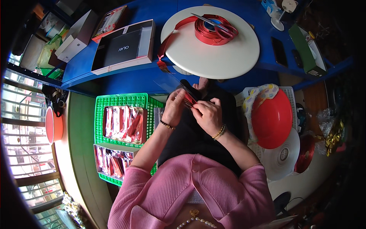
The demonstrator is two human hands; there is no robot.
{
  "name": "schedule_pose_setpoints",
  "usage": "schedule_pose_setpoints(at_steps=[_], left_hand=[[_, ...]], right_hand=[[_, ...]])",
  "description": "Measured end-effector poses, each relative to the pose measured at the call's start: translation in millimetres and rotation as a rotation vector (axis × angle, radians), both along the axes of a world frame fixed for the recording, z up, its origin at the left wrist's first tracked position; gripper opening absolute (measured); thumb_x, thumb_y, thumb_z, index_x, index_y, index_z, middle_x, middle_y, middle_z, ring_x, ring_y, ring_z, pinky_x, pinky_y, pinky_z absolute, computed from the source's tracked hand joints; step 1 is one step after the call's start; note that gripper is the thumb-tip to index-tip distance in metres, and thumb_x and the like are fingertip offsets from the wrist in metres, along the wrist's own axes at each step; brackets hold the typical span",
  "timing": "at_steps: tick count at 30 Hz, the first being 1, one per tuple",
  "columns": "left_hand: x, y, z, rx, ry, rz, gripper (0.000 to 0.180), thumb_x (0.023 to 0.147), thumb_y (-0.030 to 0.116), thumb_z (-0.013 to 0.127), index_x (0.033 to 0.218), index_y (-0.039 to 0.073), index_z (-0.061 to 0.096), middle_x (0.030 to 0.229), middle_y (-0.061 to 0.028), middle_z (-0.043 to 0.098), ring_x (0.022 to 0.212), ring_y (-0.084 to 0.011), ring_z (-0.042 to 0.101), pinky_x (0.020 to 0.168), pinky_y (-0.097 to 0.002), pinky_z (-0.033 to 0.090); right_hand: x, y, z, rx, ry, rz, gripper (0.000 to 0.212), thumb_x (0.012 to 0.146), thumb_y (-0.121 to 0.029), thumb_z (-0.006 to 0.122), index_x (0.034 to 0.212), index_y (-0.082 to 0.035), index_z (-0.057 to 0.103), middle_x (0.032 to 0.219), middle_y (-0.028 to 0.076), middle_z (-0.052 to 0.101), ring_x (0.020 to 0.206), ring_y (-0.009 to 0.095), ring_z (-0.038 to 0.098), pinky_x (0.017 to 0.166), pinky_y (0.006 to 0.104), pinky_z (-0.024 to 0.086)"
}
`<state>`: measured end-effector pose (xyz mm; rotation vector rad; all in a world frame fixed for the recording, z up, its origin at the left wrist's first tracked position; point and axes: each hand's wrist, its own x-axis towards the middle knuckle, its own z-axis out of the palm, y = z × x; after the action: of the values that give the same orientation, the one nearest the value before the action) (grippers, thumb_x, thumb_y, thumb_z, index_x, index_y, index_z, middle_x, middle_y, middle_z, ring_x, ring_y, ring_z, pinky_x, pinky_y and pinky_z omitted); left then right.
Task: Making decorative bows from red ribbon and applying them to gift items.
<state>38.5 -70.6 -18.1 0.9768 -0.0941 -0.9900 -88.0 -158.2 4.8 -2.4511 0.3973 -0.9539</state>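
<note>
In the head view, the left hand (174, 106) and the right hand (207, 114) meet over the person's lap, both pinching a small red packet (189, 100) with a clear film sleeve (169, 82) rising from it toward the blue worktop (126, 78). A green basket (122, 100) of red sachets sits just left. On the worktop, a round white board (213, 53) carries a red ribbon roll (213, 30) and scissors (213, 22).

Daylight came in through the window grille (23, 126) at the left, colours stayed bright and sharp mid-frame, while the fisheye rim bent edges and darkened to black.
</note>
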Motion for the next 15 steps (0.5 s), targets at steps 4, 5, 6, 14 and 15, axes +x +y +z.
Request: schedule_pose_setpoints(at_steps=[4, 5, 6, 14, 15], left_hand=[[0, -11, 24, -0.114, 0.177, 0.031, 0.025, 0.095, 0.02, 0.042, 0.109, 0.001, 0.048, 0.091, -0.0107, 0.062, 0.084, -0.0251, 0.061, 0.079, -0.0352, 0.05], [6, -10, 13, -0.156, 0.186, 0.017, 0.022, 0.096, 0.02, 0.038, 0.105, 0.002, 0.049, 0.083, -0.0098, 0.061, 0.08, -0.0249, 0.062, 0.078, -0.0369, 0.051], [13, -8, 13, -0.123, 0.206, 0.041, 0.022, 0.096, 0.019, 0.038, 0.104, 0.002, 0.049, 0.081, -0.009, 0.06, 0.079, -0.0245, 0.061, 0.079, -0.0378, 0.051], [30, -1, 18, -0.001, 0.33, 0.137, 0.02, 0.097, 0.019, 0.038, 0.098, 0.002, 0.048, 0.076, -0.0071, 0.056, 0.074, -0.024, 0.06, 0.084, -0.0446, 0.05], [30, -1, 18, -0.002, 0.329, 0.138, 0.02, 0.097, 0.019, 0.038, 0.098, 0.002, 0.048, 0.076, -0.0071, 0.056, 0.074, -0.024, 0.06, 0.084, -0.0446, 0.05]], right_hand=[[5, 9, 4, 0.007, 0.044, 0.028, 0.017, 0.068, -0.013, 0.072, 0.08, -0.009, 0.061, 0.084, 0.006, 0.065, 0.072, 0.02, 0.062, 0.08, 0.0391, 0.038], [2, 10, 7, 0.006, 0.035, 0.035, 0.024, 0.067, -0.015, 0.074, 0.087, -0.009, 0.062, 0.093, 0.007, 0.063, 0.079, 0.02, 0.061, 0.084, 0.0406, 0.037], [2, 11, 12, 0.005, 0.025, 0.043, 0.032, 0.066, -0.017, 0.075, 0.094, -0.009, 0.062, 0.102, 0.008, 0.061, 0.086, 0.021, 0.06, 0.088, 0.0421, 0.036], [-17, 7, -9, -0.1, 0.011, 0.157, 0.077, 0.059, -0.022, 0.08, 0.126, -0.011, 0.045, 0.135, 0.019, 0.035, 0.124, 0.036, 0.037, 0.099, 0.0472, 0.03], [-13, 7, -13, -0.143, 0.001, 0.147, 0.072, 0.06, -0.021, 0.079, 0.124, -0.012, 0.048, 0.134, 0.019, 0.036, 0.124, 0.035, 0.037, 0.099, 0.0477, 0.03]])
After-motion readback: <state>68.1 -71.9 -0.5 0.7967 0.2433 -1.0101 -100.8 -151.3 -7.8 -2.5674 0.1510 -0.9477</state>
